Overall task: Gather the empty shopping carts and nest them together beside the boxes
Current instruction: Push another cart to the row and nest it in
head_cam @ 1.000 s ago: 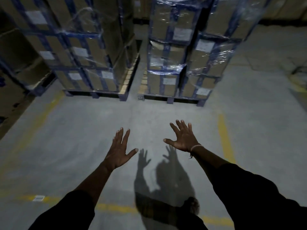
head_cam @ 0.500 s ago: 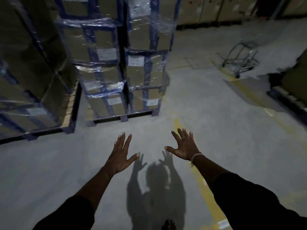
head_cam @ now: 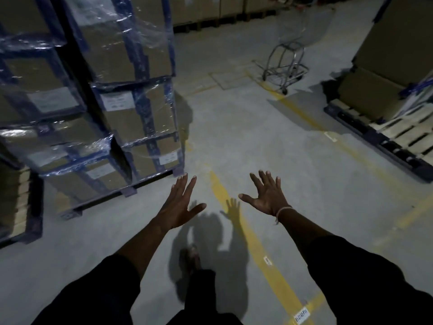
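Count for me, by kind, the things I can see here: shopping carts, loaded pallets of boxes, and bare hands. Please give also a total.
Empty silver wire shopping cart: 1
Pallets loaded with brown cardboard boxes, one stack wrapped in clear film with blue straps and one at the right edge: 2 clearly seen
Bare hands, left and right, both holding nothing: 2
Total: 5

Shopping cart (head_cam: 295, 46) basket blurred, faint; wrapped boxes (head_cam: 131, 73) cut off by top, left edges.
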The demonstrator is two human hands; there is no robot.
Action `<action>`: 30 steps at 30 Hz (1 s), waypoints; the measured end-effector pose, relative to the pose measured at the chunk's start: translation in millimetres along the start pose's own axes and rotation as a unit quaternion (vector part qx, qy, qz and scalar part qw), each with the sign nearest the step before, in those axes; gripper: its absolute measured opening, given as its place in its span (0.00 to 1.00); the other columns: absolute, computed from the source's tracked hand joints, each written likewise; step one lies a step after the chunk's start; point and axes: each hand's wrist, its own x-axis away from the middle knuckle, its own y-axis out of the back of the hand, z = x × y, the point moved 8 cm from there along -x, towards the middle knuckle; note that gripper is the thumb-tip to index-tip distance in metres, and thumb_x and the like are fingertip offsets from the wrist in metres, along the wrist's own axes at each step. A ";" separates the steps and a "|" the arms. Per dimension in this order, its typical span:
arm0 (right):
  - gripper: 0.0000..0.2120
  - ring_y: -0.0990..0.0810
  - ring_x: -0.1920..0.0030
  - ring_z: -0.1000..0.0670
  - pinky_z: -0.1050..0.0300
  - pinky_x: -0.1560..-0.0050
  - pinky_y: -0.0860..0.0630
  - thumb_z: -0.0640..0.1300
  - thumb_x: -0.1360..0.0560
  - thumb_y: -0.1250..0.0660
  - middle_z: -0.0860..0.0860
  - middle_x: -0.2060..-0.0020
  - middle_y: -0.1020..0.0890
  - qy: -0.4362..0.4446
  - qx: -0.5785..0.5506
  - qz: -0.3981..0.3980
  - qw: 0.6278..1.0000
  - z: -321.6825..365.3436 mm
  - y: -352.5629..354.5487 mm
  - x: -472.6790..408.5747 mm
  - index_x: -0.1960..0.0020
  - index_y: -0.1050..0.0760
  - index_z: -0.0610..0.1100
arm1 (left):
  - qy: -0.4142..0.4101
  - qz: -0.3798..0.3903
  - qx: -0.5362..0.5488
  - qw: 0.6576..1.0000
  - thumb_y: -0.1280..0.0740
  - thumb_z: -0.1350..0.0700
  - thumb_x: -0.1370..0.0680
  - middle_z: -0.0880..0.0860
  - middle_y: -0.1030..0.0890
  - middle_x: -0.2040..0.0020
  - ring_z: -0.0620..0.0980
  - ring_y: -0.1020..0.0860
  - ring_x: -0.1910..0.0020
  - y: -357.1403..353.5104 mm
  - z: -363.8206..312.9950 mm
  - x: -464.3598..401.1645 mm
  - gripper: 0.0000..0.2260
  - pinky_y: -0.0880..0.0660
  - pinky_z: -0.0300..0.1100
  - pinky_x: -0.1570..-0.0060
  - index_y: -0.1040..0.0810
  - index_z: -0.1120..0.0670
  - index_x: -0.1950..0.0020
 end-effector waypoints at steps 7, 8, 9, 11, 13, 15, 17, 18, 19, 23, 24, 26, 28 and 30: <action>0.58 0.56 0.16 0.41 0.34 0.20 0.62 0.84 0.35 0.54 0.45 0.15 0.50 -0.081 -0.022 -0.005 0.996 -45.8 24.5 -102.0 0.14 0.51 0.52 | -0.100 0.032 -0.026 0.994 0.50 0.24 0.24 0.58 0.57 0.16 0.59 0.58 0.18 16.5 5.3 -166.1 0.46 0.53 0.58 0.20 0.55 0.50 0.16; 0.56 0.56 0.16 0.41 0.34 0.20 0.62 0.83 0.34 0.52 0.45 0.15 0.50 -0.090 -0.022 -0.008 0.996 -49.7 30.4 -114.4 0.14 0.51 0.52 | -0.115 0.037 -0.032 0.992 0.48 0.25 0.24 0.59 0.56 0.16 0.60 0.57 0.18 20.4 4.2 -187.1 0.45 0.51 0.60 0.21 0.53 0.51 0.16; 0.55 0.56 0.16 0.41 0.34 0.20 0.61 0.82 0.32 0.50 0.45 0.15 0.49 -0.102 -0.026 -0.014 0.994 -56.6 38.7 -130.5 0.14 0.50 0.52 | -0.134 0.050 -0.041 0.989 0.47 0.26 0.23 0.59 0.55 0.16 0.60 0.56 0.18 24.3 2.8 -214.2 0.44 0.50 0.60 0.21 0.52 0.51 0.16; 0.55 0.55 0.16 0.41 0.33 0.20 0.61 0.82 0.32 0.50 0.44 0.15 0.49 -0.129 -0.040 -0.038 0.990 -70.6 54.2 -159.5 0.14 0.50 0.51 | -0.168 0.064 -0.066 0.981 0.46 0.26 0.23 0.58 0.56 0.16 0.59 0.57 0.18 31.2 2.1 -264.0 0.44 0.50 0.61 0.21 0.53 0.50 0.16; 0.57 0.55 0.16 0.41 0.33 0.20 0.61 0.84 0.34 0.53 0.44 0.16 0.48 -0.158 -0.054 -0.054 0.984 -85.7 68.4 -188.2 0.15 0.49 0.51 | -0.185 0.079 -0.076 0.977 0.47 0.25 0.24 0.57 0.58 0.16 0.58 0.59 0.18 40.2 0.1 -318.2 0.44 0.52 0.60 0.21 0.55 0.48 0.16; 0.58 0.56 0.16 0.41 0.33 0.20 0.62 0.84 0.36 0.55 0.44 0.16 0.48 -0.176 -0.067 -0.062 0.980 -100.9 79.0 -210.1 0.14 0.50 0.52 | -0.200 0.097 -0.078 0.972 0.48 0.24 0.25 0.57 0.59 0.16 0.57 0.59 0.18 45.8 -8.6 -363.9 0.45 0.55 0.58 0.21 0.56 0.47 0.16; 0.59 0.56 0.16 0.41 0.33 0.20 0.62 0.85 0.36 0.55 0.44 0.15 0.49 -0.194 -0.077 -0.073 0.975 -122.2 88.6 -234.5 0.14 0.50 0.52 | -0.221 0.101 -0.087 0.966 0.49 0.24 0.25 0.58 0.59 0.16 0.58 0.59 0.18 48.2 -20.2 -408.5 0.46 0.55 0.57 0.22 0.56 0.48 0.16; 0.59 0.57 0.16 0.41 0.33 0.20 0.63 0.85 0.36 0.55 0.44 0.15 0.50 -0.202 -0.079 -0.073 0.973 -134.2 93.1 -247.2 0.14 0.51 0.52 | -0.231 0.104 -0.088 0.963 0.49 0.24 0.25 0.58 0.58 0.16 0.58 0.59 0.18 48.3 -25.9 -430.9 0.46 0.54 0.57 0.22 0.55 0.49 0.16; 0.59 0.57 0.16 0.41 0.33 0.20 0.63 0.85 0.36 0.56 0.45 0.15 0.50 -0.211 -0.079 -0.073 0.971 -147.3 97.5 -260.1 0.14 0.51 0.52 | -0.240 0.106 -0.088 0.961 0.49 0.24 0.25 0.58 0.58 0.16 0.58 0.59 0.18 47.5 -31.6 -453.6 0.46 0.55 0.57 0.22 0.55 0.49 0.16; 0.59 0.58 0.16 0.41 0.32 0.21 0.64 0.85 0.37 0.56 0.45 0.15 0.52 -0.234 -0.083 -0.079 0.965 -207.7 114.6 -320.2 0.14 0.52 0.53 | -0.266 0.107 -0.087 0.954 0.48 0.24 0.25 0.56 0.60 0.16 0.57 0.61 0.18 40.7 -55.1 -548.6 0.46 0.57 0.54 0.22 0.55 0.49 0.16; 0.59 0.59 0.16 0.41 0.32 0.21 0.64 0.85 0.37 0.56 0.46 0.15 0.52 -0.238 -0.085 -0.080 0.964 -225.4 120.8 -339.0 0.14 0.52 0.53 | -0.269 0.108 -0.087 0.953 0.48 0.25 0.25 0.56 0.61 0.17 0.57 0.62 0.18 39.5 -62.3 -575.7 0.45 0.57 0.54 0.22 0.56 0.48 0.16; 0.59 0.59 0.16 0.41 0.32 0.21 0.64 0.86 0.37 0.56 0.46 0.15 0.52 -0.247 -0.089 -0.081 0.962 -262.5 133.6 -378.8 0.14 0.52 0.54 | -0.277 0.105 -0.092 0.951 0.47 0.25 0.25 0.56 0.62 0.17 0.57 0.62 0.18 36.5 -77.6 -629.2 0.45 0.57 0.54 0.22 0.56 0.49 0.16; 0.59 0.59 0.16 0.42 0.33 0.21 0.64 0.86 0.37 0.56 0.46 0.15 0.53 -0.252 -0.092 -0.081 0.960 -298.0 147.1 -420.2 0.14 0.52 0.54 | -0.276 0.104 -0.095 0.951 0.47 0.26 0.25 0.56 0.62 0.17 0.56 0.63 0.18 32.7 -90.4 -682.6 0.45 0.57 0.54 0.23 0.56 0.49 0.16; 0.59 0.59 0.16 0.42 0.33 0.21 0.64 0.86 0.38 0.56 0.46 0.15 0.53 -0.249 -0.097 -0.074 0.961 -328.8 167.3 -463.7 0.14 0.52 0.54 | -0.267 0.101 -0.094 0.954 0.48 0.25 0.25 0.55 0.63 0.17 0.56 0.63 0.18 33.3 -103.5 -737.0 0.45 0.58 0.54 0.22 0.57 0.48 0.16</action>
